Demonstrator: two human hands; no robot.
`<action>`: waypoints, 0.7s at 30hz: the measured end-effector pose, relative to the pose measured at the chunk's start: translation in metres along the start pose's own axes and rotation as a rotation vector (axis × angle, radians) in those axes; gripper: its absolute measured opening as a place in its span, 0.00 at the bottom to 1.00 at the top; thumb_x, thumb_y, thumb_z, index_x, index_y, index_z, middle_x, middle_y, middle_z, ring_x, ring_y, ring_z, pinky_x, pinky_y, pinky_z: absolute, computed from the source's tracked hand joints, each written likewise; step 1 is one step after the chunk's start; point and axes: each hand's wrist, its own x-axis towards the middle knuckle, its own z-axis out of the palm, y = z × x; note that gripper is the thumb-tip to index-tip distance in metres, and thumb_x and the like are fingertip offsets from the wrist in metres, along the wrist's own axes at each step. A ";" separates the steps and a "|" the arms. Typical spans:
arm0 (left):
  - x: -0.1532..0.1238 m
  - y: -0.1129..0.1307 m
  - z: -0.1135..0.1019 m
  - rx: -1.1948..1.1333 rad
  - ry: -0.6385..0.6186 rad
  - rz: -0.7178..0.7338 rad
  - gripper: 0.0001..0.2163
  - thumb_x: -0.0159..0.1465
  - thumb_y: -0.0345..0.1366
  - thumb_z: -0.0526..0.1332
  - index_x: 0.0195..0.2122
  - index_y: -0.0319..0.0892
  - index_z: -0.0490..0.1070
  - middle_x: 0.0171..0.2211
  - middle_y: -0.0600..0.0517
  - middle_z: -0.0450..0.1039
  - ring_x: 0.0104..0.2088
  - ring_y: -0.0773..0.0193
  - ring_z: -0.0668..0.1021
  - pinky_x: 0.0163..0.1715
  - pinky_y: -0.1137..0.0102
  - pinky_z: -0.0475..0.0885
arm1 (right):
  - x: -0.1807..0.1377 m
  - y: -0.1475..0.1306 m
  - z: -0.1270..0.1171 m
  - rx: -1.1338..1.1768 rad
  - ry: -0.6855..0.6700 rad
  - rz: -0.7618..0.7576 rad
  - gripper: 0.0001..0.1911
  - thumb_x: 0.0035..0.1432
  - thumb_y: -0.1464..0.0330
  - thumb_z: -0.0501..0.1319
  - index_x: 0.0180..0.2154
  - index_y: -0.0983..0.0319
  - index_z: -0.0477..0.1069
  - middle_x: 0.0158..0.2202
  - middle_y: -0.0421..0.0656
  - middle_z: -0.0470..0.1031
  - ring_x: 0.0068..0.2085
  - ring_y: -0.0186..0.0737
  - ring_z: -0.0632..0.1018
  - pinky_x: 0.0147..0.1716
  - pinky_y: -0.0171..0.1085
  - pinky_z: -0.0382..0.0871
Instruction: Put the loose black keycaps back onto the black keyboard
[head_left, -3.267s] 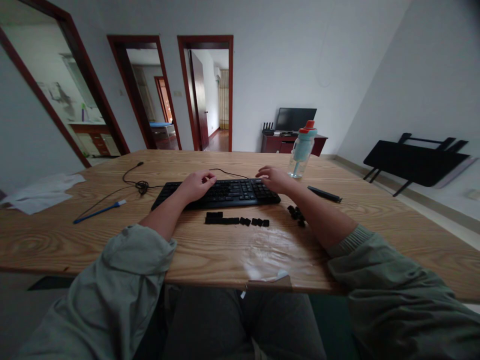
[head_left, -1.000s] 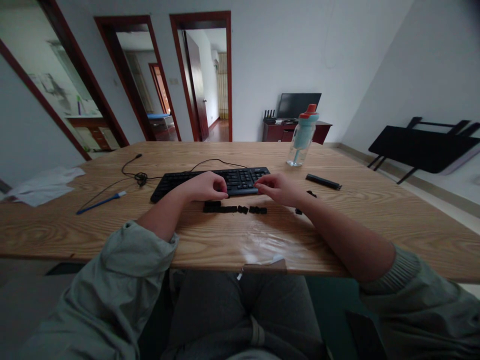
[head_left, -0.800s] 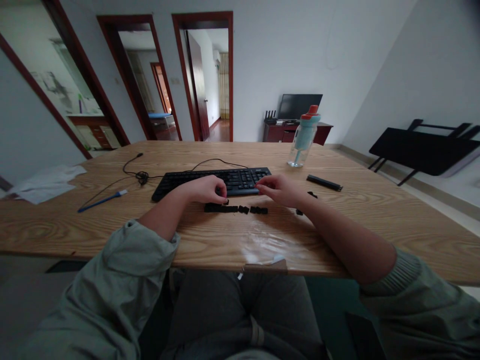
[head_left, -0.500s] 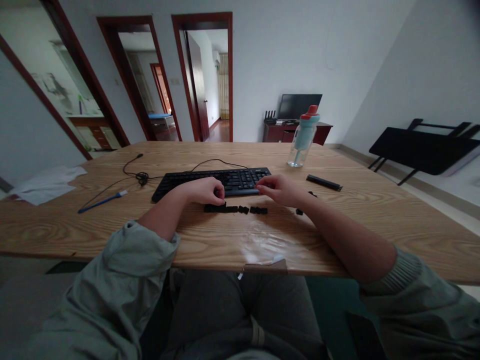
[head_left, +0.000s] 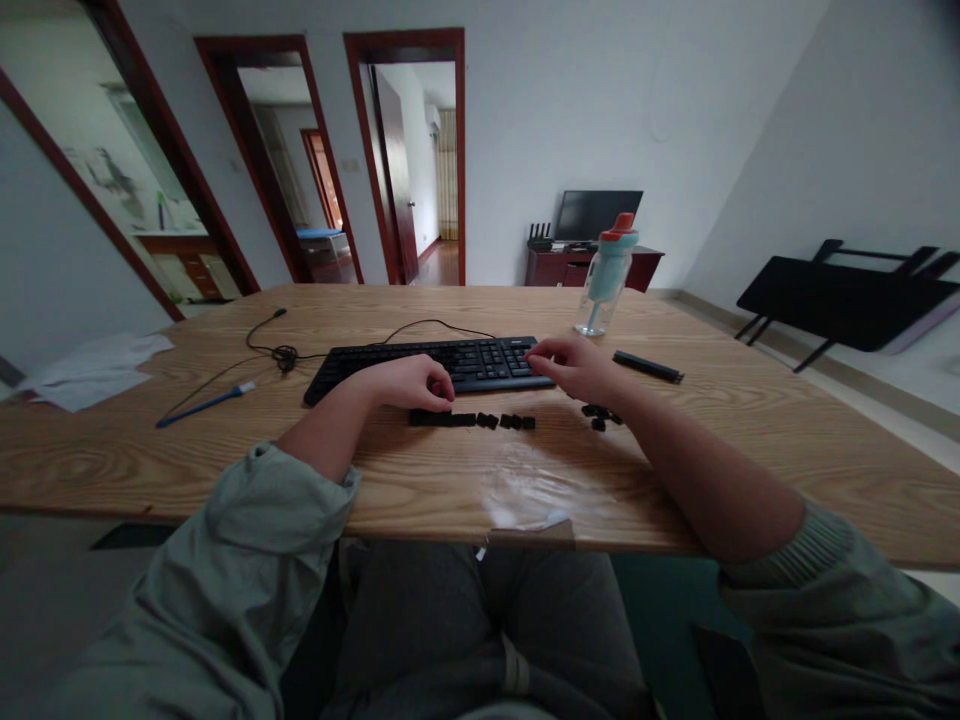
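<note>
A black keyboard (head_left: 420, 362) lies across the middle of the wooden table (head_left: 225, 450). In front of it runs a row of loose black keycaps (head_left: 472, 420), and a small heap of keycaps (head_left: 598, 413) lies to the right. My left hand (head_left: 409, 383) is curled at the keyboard's near edge, just above the left end of the row, fingertips pinched on something I cannot make out. My right hand (head_left: 574, 366) rests at the keyboard's right end, fingers bent over the keys; what they hold, if anything, is hidden.
A pale blue bottle with an orange cap (head_left: 604, 275) stands behind the keyboard's right end. A black bar (head_left: 648, 366) lies right of it. The keyboard cable (head_left: 281, 355), a blue pen (head_left: 201, 404) and white paper (head_left: 90, 368) lie at left. Tape (head_left: 525, 520) sticks to the near edge.
My right hand has moved right and back, from the row of keycaps to the keyboard's right end, uncovering the small heap. My left hand has settled slightly lower near the row.
</note>
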 end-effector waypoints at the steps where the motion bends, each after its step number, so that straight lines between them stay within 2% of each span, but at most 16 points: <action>1: 0.001 -0.001 0.000 -0.008 -0.009 -0.006 0.11 0.51 0.43 0.67 0.32 0.45 0.82 0.30 0.52 0.78 0.30 0.63 0.75 0.29 0.71 0.66 | 0.000 0.000 0.000 -0.002 -0.005 -0.010 0.19 0.62 0.55 0.57 0.36 0.63 0.78 0.30 0.45 0.78 0.29 0.38 0.72 0.28 0.37 0.63; 8: 0.002 -0.004 0.002 -0.006 -0.034 -0.006 0.10 0.52 0.43 0.66 0.31 0.45 0.82 0.29 0.51 0.79 0.28 0.63 0.76 0.27 0.71 0.66 | -0.001 -0.002 -0.003 -0.023 0.001 0.027 0.19 0.62 0.56 0.57 0.38 0.63 0.79 0.30 0.46 0.79 0.29 0.39 0.73 0.27 0.37 0.64; 14: 0.001 -0.002 0.001 0.018 -0.040 -0.017 0.10 0.53 0.43 0.66 0.31 0.44 0.80 0.28 0.52 0.79 0.27 0.63 0.75 0.26 0.71 0.66 | 0.001 0.009 -0.019 -0.119 -0.003 0.121 0.17 0.62 0.58 0.58 0.39 0.62 0.80 0.35 0.48 0.81 0.32 0.41 0.76 0.31 0.39 0.68; 17: 0.000 0.002 0.000 0.028 -0.033 -0.018 0.09 0.54 0.42 0.65 0.30 0.44 0.80 0.28 0.52 0.79 0.27 0.64 0.75 0.27 0.71 0.66 | 0.001 0.025 -0.030 -0.269 -0.127 0.205 0.14 0.59 0.61 0.61 0.40 0.60 0.81 0.37 0.48 0.82 0.33 0.43 0.77 0.34 0.40 0.69; 21: -0.002 0.008 0.000 0.033 0.070 -0.020 0.12 0.57 0.46 0.63 0.32 0.43 0.79 0.28 0.51 0.78 0.27 0.63 0.75 0.26 0.71 0.65 | -0.001 0.045 -0.037 -0.400 -0.366 0.348 0.14 0.55 0.60 0.65 0.40 0.59 0.81 0.36 0.48 0.82 0.34 0.45 0.78 0.33 0.41 0.69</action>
